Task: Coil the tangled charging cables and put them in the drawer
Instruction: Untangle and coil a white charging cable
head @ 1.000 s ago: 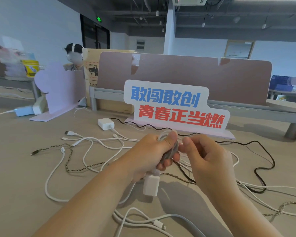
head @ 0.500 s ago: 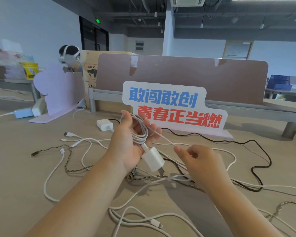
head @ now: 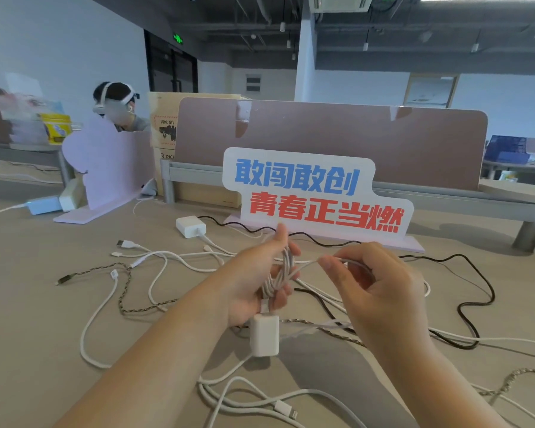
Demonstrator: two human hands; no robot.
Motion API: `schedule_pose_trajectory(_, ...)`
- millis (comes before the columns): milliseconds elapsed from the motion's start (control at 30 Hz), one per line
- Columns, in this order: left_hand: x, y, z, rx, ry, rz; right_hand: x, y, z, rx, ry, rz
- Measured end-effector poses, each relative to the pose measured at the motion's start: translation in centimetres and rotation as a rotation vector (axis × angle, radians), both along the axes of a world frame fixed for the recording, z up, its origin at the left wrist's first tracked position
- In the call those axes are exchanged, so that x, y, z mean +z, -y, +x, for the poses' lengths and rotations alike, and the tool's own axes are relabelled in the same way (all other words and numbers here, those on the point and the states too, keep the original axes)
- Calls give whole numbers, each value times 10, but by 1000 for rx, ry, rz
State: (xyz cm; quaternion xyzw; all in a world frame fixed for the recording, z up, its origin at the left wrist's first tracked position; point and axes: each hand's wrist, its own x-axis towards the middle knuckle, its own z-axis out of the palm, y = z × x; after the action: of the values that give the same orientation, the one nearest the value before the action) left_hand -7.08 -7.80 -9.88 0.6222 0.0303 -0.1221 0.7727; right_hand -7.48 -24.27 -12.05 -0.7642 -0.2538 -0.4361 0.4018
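The white cable [head: 283,273] was gathered into several loops above the table [head: 28,304], its white charger block [head: 264,335] hanging just below the left hand [head: 254,282], which was closed around the bundle. The right hand [head: 374,282] pinched the cable's free strand between thumb and fingertips, just beside the loops. Half a second earlier the right hand had been lower and farther from the coil, and the charger had tilted sideways. Other white, braided and black cables [head: 464,301] lay tangled on the table around them.
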Motion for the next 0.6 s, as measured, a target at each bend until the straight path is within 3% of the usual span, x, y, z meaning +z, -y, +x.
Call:
schedule_pose_trajectory(300, -2, 13, -12, -441, -22, 22, 1, -1, 0, -9, -147, 52)
schedule_pose_trajectory(400, -4, 15, -10, -363, 47, 44, 1, -2, 0, -8, -200, 44)
schedule_pose_trajectory(600, 0, 6, 0, 26, 119, -80, -1, 2, 4, -10, -338, 125)
